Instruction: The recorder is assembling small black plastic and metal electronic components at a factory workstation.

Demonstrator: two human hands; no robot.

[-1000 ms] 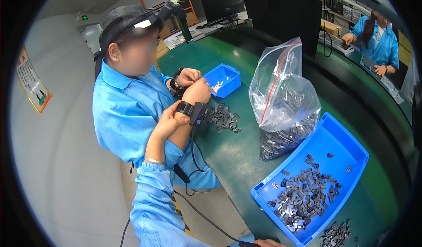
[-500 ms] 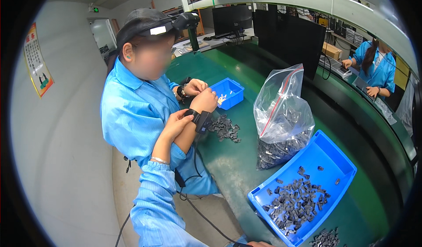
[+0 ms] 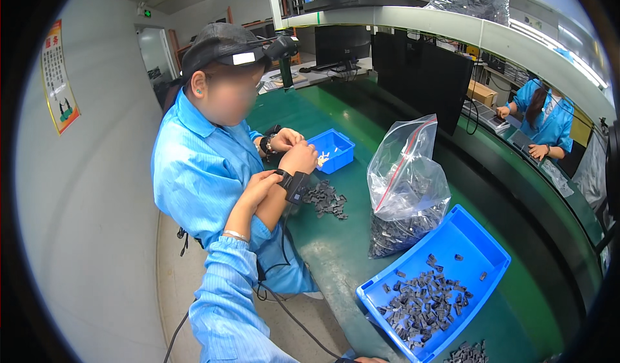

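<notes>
My left hand (image 3: 258,188) reaches forward in a blue sleeve. Its fingers close on the strap of a black box-shaped wrist device (image 3: 297,187), worn on a co-worker's forearm. The co-worker's hands (image 3: 298,150) meet beside a small blue bin (image 3: 347,154) that has small pale pieces in it; what their fingers hold is too small to make out. Only a sliver of my right hand (image 3: 371,360) shows at the lower edge, its fingers out of sight, near a large blue tray (image 3: 475,234) of small black plastic parts (image 3: 423,305).
A clear zip bag (image 3: 410,201) full of black parts stands behind the tray. Loose black parts (image 3: 326,200) lie on the green table (image 3: 323,247); another pile (image 3: 468,353) is at the front edge. A cable (image 3: 297,318) hangs beside my left arm. Another person (image 3: 549,114) sits far right.
The whole view has shifted slightly, so the bench and bins appear lower and the tray a little further left. My left hand stays at the co-worker's wrist.
</notes>
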